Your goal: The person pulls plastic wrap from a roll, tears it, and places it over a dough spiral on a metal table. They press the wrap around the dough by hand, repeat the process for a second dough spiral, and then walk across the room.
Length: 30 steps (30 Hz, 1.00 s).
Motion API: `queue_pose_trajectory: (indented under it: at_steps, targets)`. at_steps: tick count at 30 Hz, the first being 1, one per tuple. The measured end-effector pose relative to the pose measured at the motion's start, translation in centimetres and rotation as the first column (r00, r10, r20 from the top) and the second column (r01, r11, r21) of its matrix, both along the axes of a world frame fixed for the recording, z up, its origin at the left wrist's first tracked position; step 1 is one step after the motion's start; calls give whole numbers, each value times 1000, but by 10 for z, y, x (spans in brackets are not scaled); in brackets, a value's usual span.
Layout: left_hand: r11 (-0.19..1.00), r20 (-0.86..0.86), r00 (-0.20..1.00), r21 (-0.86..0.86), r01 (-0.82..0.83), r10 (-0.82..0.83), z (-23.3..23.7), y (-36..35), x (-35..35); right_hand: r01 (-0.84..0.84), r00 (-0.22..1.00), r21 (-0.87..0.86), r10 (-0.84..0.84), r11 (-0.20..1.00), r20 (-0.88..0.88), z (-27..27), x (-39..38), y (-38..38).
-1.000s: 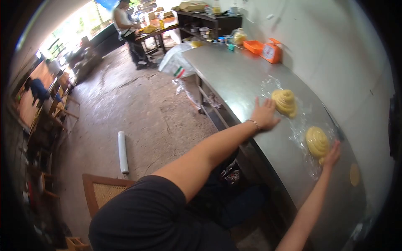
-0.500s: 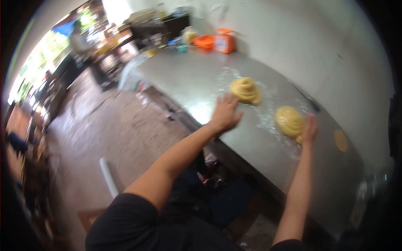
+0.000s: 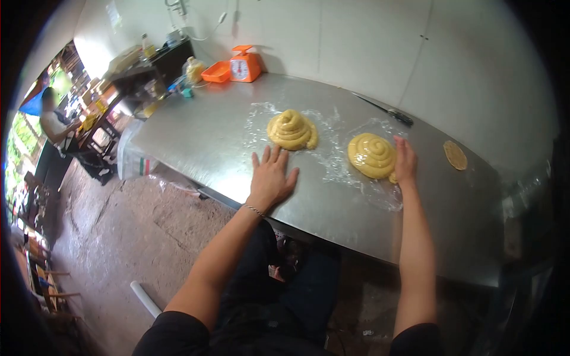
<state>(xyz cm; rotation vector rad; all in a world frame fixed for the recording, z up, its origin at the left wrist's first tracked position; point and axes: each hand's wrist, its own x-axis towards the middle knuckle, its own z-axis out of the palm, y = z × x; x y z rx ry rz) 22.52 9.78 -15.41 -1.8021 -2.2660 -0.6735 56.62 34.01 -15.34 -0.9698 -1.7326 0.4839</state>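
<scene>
Two yellow, shiny coils of dough sit on a steel table, each wound into a spiral. The left dough coil (image 3: 292, 130) rises to a peak in the middle. My left hand (image 3: 272, 178) lies palm down just in front of it, fingers spread, fingertips close to its base. The right dough coil (image 3: 372, 156) is lower and rounder. Along its right side rests my right hand (image 3: 405, 161), fingers stretched out; it appears to touch the coil's edge. Clear plastic film (image 3: 335, 157) lies crumpled on the table under and around both coils.
A knife (image 3: 389, 111) lies along the wall, behind the right coil. Farther right is a flat tan disc (image 3: 455, 155). An orange scale (image 3: 244, 64) and an orange tray (image 3: 217, 72) stand at the back left. Another person (image 3: 56, 121) sits far left.
The view has turned to the right and steadied, so the coils appear farther left. Both hands remain beside the same coils, with little visible movement relative to them.
</scene>
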Motion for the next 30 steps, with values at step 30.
queue_pose_trajectory:
  at_steps: [30]
  targets:
    - [999, 10, 999, -14, 50, -50, 2, -5, -2, -73, 997, -131, 75, 989, 13, -8, 7, 10]
